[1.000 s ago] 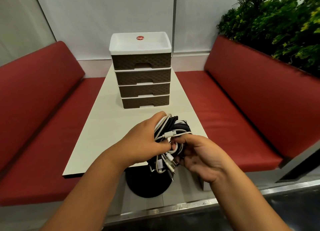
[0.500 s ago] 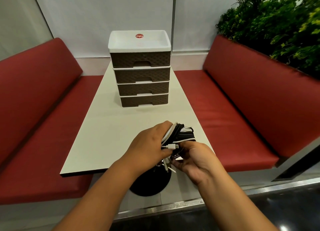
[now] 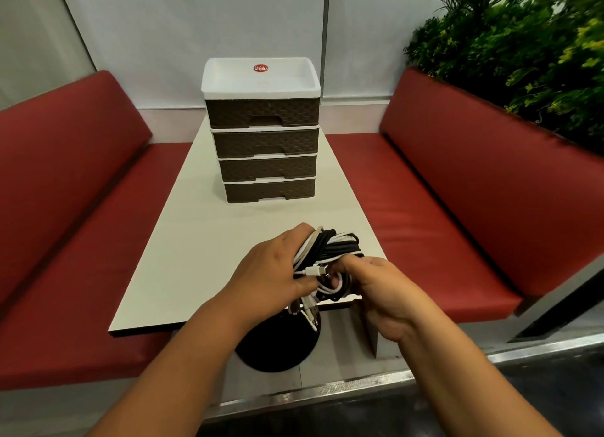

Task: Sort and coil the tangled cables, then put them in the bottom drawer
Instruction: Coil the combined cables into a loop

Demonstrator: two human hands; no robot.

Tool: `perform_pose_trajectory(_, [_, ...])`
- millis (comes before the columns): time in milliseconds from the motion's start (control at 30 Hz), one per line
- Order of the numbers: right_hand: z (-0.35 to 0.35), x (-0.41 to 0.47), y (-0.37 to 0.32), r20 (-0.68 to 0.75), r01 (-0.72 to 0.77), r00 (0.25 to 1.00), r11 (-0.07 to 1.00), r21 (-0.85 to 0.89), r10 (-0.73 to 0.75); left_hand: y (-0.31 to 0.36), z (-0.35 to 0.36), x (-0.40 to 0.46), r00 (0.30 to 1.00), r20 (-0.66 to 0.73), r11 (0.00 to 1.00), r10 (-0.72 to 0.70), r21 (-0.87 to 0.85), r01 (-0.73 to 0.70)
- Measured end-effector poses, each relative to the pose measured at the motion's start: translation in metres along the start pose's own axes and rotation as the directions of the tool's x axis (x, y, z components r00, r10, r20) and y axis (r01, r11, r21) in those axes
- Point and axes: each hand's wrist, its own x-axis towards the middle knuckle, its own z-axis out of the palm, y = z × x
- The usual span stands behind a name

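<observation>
A bundle of black and white cables (image 3: 330,250) hangs between both hands above the near end of the table. My left hand (image 3: 271,269) grips the bundle from the left, fingers curled round the coils. My right hand (image 3: 376,289) holds it from the right, thumb and fingers hooked into the white loops. A white connector (image 3: 315,270) lies across the front, and loose plug ends (image 3: 309,312) dangle below. The brown drawer unit (image 3: 264,142) stands at the table's far end with all drawers closed; the bottom drawer (image 3: 269,191) is the lowest.
The white table (image 3: 196,256) runs between two red benches (image 3: 65,240) (image 3: 457,207). Its black round base (image 3: 277,348) shows below the near edge. Green plants (image 3: 523,44) stand behind the right bench. A metal floor strip (image 3: 359,384) crosses in front.
The view has shifted slightly, and both hands with the bundle have moved a little forward over the table's near edge. The grip on the cables looks the same.
</observation>
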Motion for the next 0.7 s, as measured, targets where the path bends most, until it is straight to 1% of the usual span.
perform_pose_trajectory(100, [-0.007, 0.001, -0.003, 0.095, -0.098, 0.991, 0.994, 0.053, 0.093, 0.0, -0.002, 0.001, 1.0, 0.014, 1.0, -0.007, -0.005, 0.008])
perform_pose_trajectory(167, [-0.012, 0.001, -0.005, 0.13, -0.136, 0.983, 0.989, 0.053, 0.128, 0.002, -0.002, 0.001, 1.0, 0.027, 1.0, -0.006, -0.01, 0.006])
perform_pose_trajectory(200, [-0.015, 0.001, -0.004, 0.156, -0.126, 0.981, 0.991, 0.054, 0.116, 0.003, -0.002, 0.0, 1.0, 0.028, 1.0, -0.006, -0.022, 0.007])
perform_pose_trajectory(233, [-0.017, -0.001, -0.003, 0.192, -0.087, 0.979, 0.994, 0.062, 0.074, 0.004, -0.002, 0.0, 1.0, 0.017, 0.999, -0.009, -0.044, 0.01])
perform_pose_trajectory(300, [-0.018, -0.005, 0.001, 0.26, 0.065, 0.962, 0.994, 0.092, -0.086, 0.005, -0.002, 0.001, 0.998, -0.048, 0.993, -0.044, -0.109, 0.039])
perform_pose_trajectory(333, [-0.018, -0.006, 0.006, 0.252, 0.161, 0.952, 0.984, 0.074, -0.174, 0.004, -0.002, 0.001, 0.993, -0.09, 0.987, -0.079, -0.144, 0.065])
perform_pose_trajectory(367, [-0.016, -0.008, 0.011, 0.197, 0.263, 0.946, 0.965, -0.004, -0.257, 0.004, -0.002, 0.002, 0.984, -0.129, 0.979, -0.119, -0.181, 0.094])
perform_pose_trajectory(400, [-0.014, -0.007, 0.017, 0.109, 0.361, 0.931, 0.925, -0.122, -0.349, 0.004, -0.002, 0.002, 0.975, -0.16, 0.968, -0.154, -0.22, 0.117])
perform_pose_trajectory(433, [-0.01, -0.006, 0.021, 0.03, 0.417, 0.906, 0.881, -0.223, -0.421, 0.005, -0.002, 0.002, 0.968, -0.181, 0.96, -0.176, -0.248, 0.128])
perform_pose_trajectory(467, [-0.008, -0.003, 0.025, -0.024, 0.438, 0.886, 0.854, -0.279, -0.463, 0.005, -0.002, 0.002, 0.964, -0.192, 0.957, -0.185, -0.256, 0.132])
perform_pose_trajectory(500, [-0.005, -0.003, 0.026, -0.065, 0.439, 0.877, 0.849, -0.294, -0.476, 0.007, -0.002, 0.002, 0.963, -0.196, 0.96, -0.184, -0.248, 0.133])
perform_pose_trajectory(567, [-0.002, -0.003, 0.025, -0.1, 0.439, 0.873, 0.859, -0.264, -0.477, 0.009, -0.002, 0.002, 0.965, -0.195, 0.967, -0.173, -0.219, 0.13])
perform_pose_trajectory(633, [-0.003, -0.007, 0.018, -0.094, 0.431, 0.886, 0.882, -0.19, -0.453, 0.009, -0.003, 0.002, 0.968, -0.192, 0.973, -0.164, -0.193, 0.127])
perform_pose_trajectory(700, [-0.005, -0.012, 0.009, -0.072, 0.389, 0.915, 0.914, -0.114, -0.398, 0.009, -0.004, 0.001, 0.972, -0.177, 0.978, -0.153, -0.168, 0.124])
